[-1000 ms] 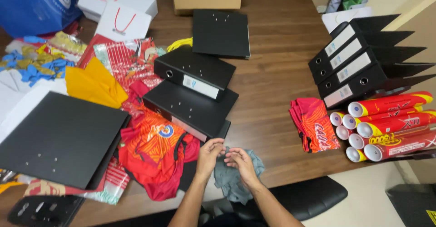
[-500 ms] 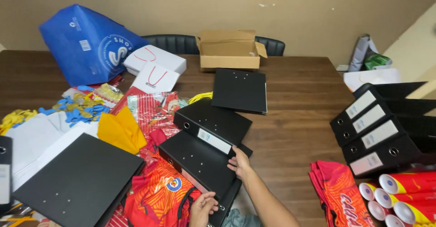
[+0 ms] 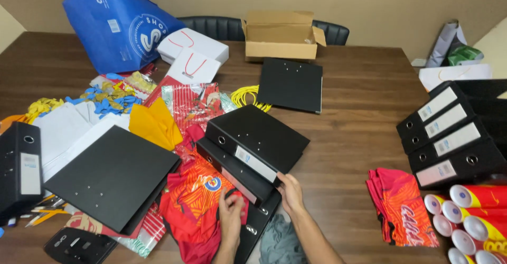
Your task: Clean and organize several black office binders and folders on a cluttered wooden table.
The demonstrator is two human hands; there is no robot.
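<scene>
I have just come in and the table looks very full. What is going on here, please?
A person is handling a stack of black binders on a cluttered wooden table. The right hand grips the stack's near corner, while the left hand rests beside it on an orange-red shirt. More binders stand at the right.

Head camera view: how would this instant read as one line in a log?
left hand: on orange jersey | right hand: at corner of stacked black binders | surface: cluttered wooden table

9 blk binders (image 3: 257, 142), 5 red tubes (image 3: 475, 216), 1 cardboard box (image 3: 280, 37), 1 blue bag (image 3: 119, 26), 2 hands (image 3: 261, 203)
</scene>
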